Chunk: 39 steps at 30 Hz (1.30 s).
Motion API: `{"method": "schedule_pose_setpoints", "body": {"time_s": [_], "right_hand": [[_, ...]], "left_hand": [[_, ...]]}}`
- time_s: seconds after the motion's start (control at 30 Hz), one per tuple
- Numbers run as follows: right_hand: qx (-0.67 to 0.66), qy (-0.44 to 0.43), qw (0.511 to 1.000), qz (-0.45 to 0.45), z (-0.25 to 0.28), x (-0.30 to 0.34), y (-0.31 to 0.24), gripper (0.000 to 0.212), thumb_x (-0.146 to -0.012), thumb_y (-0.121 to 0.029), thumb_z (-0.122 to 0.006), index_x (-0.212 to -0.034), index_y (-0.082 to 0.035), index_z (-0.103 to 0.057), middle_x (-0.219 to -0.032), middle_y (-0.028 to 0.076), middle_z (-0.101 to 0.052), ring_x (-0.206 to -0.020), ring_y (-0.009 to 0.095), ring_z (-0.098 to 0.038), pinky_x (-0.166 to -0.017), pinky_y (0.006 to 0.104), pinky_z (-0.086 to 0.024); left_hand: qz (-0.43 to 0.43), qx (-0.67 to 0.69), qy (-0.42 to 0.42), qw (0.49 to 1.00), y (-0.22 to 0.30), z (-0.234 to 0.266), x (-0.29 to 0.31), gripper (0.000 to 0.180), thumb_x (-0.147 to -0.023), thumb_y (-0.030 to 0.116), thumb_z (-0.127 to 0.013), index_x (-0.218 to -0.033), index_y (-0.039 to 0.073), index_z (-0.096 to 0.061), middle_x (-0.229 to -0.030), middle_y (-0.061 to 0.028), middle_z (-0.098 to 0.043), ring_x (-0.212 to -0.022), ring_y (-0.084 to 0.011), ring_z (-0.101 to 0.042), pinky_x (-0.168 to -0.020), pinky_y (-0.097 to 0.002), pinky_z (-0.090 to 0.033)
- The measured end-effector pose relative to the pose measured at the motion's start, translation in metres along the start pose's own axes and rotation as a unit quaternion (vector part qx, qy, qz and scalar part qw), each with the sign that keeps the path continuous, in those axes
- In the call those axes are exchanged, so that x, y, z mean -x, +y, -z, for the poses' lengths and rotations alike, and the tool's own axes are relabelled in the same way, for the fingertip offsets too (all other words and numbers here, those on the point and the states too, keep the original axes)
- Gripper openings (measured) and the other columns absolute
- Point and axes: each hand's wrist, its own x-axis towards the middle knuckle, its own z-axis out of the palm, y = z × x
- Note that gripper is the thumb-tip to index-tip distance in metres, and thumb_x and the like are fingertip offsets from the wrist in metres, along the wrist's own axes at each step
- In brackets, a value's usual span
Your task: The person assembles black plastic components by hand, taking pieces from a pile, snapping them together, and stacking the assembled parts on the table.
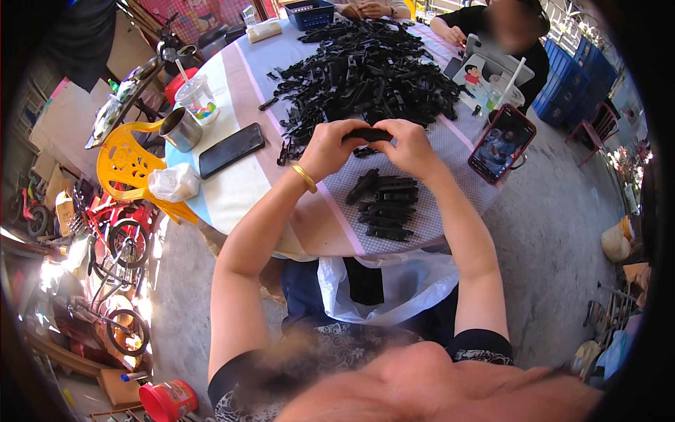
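Note:
Both my hands meet over the table at the near edge of a big heap of black plastic parts (pixel 365 70). Between them is one slim black plastic part (pixel 367 134), held lengthwise. My left hand (pixel 325 149), with a gold bangle at the wrist, pinches its left end. The right end sits in the closed fingers of my right hand (pixel 413 149). Just below my hands, several similar parts lie stacked in a rough row (pixel 389 207) on the patterned tablecloth (pixel 299 221). An open white plastic bag (pixel 337 290) hangs at my lap below the table edge.
Left on the table are a dark phone (pixel 232 150), a metal cup (pixel 181 129) and a plastic cup (pixel 197 98). A propped phone (pixel 502 143) stands right. Across sit two people, one in black (pixel 529 70). A blue basket (pixel 310 14) is at the far edge.

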Motion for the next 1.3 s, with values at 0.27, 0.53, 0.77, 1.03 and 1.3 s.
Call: {"method": "schedule_pose_setpoints", "body": {"time_s": [0.27, 0.53, 0.77, 1.03, 1.3], "right_hand": [[-0.031, -0.039, 0.997, -0.056, 0.002, -0.003, -0.007, 0.025, -0.072, -0.019, -0.071, -0.089, -0.002, -0.063, -0.080, 0.011, -0.064, -0.074, 0.020, -0.061, -0.066, 0.0289, -0.047], [-0.140, -0.071, 0.975, -0.158, -0.010, 0.000, 0.018, 0.019, -0.080, -0.015, -0.063, -0.093, -0.001, -0.065, -0.088, 0.012, -0.066, -0.076, 0.014, -0.062, -0.068, 0.0260, -0.049], [0.009, -0.189, 0.980, -0.063, -0.010, 0.007, 0.025, 0.021, -0.070, -0.014, -0.065, -0.089, -0.005, -0.067, -0.089, 0.012, -0.063, -0.082, 0.027, -0.061, -0.074, 0.0334, -0.049], [-0.024, -0.228, 0.970, -0.087, -0.009, 0.003, 0.010, 0.023, -0.071, -0.018, -0.062, -0.089, -0.004, -0.067, -0.086, 0.013, -0.064, -0.080, 0.027, -0.061, -0.071, 0.0340, -0.048], [-0.040, -0.239, 0.967, -0.084, -0.010, 0.003, 0.005, 0.023, -0.071, -0.019, -0.061, -0.087, -0.003, -0.066, -0.083, 0.013, -0.064, -0.076, 0.027, -0.061, -0.069, 0.0337, -0.048]], "left_hand": [[0.110, 0.062, -0.055, 0.990, -0.008, 0.008, -0.002, 0.025, -0.073, 0.003, -0.066, -0.098, 0.000, -0.063, -0.077, -0.0132, -0.064, -0.063, -0.0150, -0.061, -0.060, -0.0268, -0.048], [-0.005, -0.008, -0.233, 0.972, -0.005, 0.000, 0.008, 0.031, -0.073, 0.013, -0.069, -0.104, 0.007, -0.064, -0.088, -0.0140, -0.064, -0.072, -0.0192, -0.059, -0.067, -0.0300, -0.048], [0.061, -0.012, -0.161, 0.985, -0.002, 0.029, -0.004, 0.025, -0.073, 0.016, -0.070, -0.096, 0.006, -0.066, -0.087, -0.0082, -0.063, -0.074, -0.0162, -0.058, -0.064, -0.0276, -0.046], [0.144, -0.148, 0.058, 0.977, -0.049, 0.051, -0.004, 0.017, -0.072, 0.016, -0.067, -0.084, 0.005, -0.068, -0.081, -0.0146, -0.061, -0.075, -0.0291, -0.059, -0.070, -0.0353, -0.047], [0.082, -0.387, 0.009, 0.918, -0.065, 0.003, -0.011, 0.018, -0.075, 0.025, -0.061, -0.086, 0.011, -0.065, -0.102, -0.0095, -0.052, -0.099, -0.0279, -0.047, -0.076, -0.0388, -0.042]]}}
